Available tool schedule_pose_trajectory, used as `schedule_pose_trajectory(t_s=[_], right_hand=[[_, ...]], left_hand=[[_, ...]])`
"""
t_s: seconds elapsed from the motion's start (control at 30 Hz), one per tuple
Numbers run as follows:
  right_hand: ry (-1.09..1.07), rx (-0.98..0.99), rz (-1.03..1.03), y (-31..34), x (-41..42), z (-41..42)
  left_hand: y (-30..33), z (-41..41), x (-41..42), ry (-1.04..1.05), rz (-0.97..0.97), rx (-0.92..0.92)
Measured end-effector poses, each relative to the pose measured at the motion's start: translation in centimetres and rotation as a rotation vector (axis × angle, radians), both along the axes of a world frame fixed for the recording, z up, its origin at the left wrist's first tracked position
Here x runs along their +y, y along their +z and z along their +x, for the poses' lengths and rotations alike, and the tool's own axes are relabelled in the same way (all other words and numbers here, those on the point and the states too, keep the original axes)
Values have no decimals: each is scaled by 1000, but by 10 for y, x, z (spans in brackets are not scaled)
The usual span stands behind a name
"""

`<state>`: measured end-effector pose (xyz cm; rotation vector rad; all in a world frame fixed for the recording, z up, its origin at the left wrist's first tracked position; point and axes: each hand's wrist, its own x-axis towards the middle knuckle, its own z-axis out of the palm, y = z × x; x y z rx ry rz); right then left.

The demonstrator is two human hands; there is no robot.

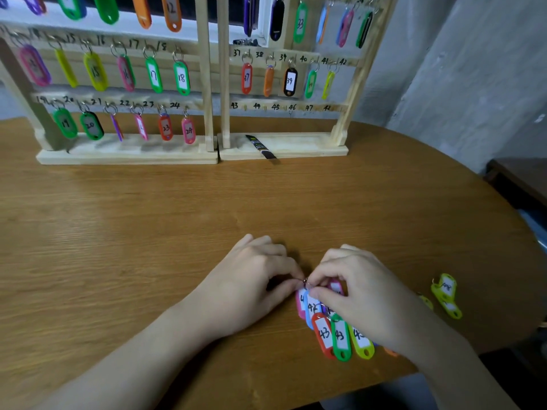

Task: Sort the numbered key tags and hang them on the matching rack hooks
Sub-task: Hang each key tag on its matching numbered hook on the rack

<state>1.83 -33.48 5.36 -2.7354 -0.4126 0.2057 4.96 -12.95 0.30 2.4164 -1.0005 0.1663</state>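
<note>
Two wooden racks stand at the back of the table, the left rack [127,156] full of hung tags, the right rack [284,149] with bare hooks 43 to 48 [291,109] on its bottom row. Near the front edge lies a pile of tags: a red tag 43 [323,335], a green tag 43 [341,338], a yellow-green tag [360,341]. My left hand [251,279] and my right hand [355,285] meet over the pile, both pinching the metal ring [305,282] of a light blue tag 42 [311,306]. A pink tag lies partly under it.
Yellow-green tags, one marked 48 [445,294], lie apart at the right near the table's curved edge. A black flat strip [262,147] leans over the right rack's base. A grey wall stands at the right, with dark furniture [521,182] beyond the table.
</note>
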Motion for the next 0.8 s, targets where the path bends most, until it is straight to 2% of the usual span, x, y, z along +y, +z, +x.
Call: schedule_pose_trajectory(t_s=[0.23, 0.57, 0.7, 0.8], right_hand=[[-50, -95, 66, -3, -3, 6], [-238, -219, 352, 6, -5, 11], [-272, -192, 341, 9, -5, 10], [-291, -201, 333, 10, -9, 10]], left_hand=[[-1, -1, 0, 15, 10, -3], [-3, 1, -4, 44, -61, 63], [-4, 2, -4, 67, -89, 80], [-3, 2, -7, 72, -131, 158]])
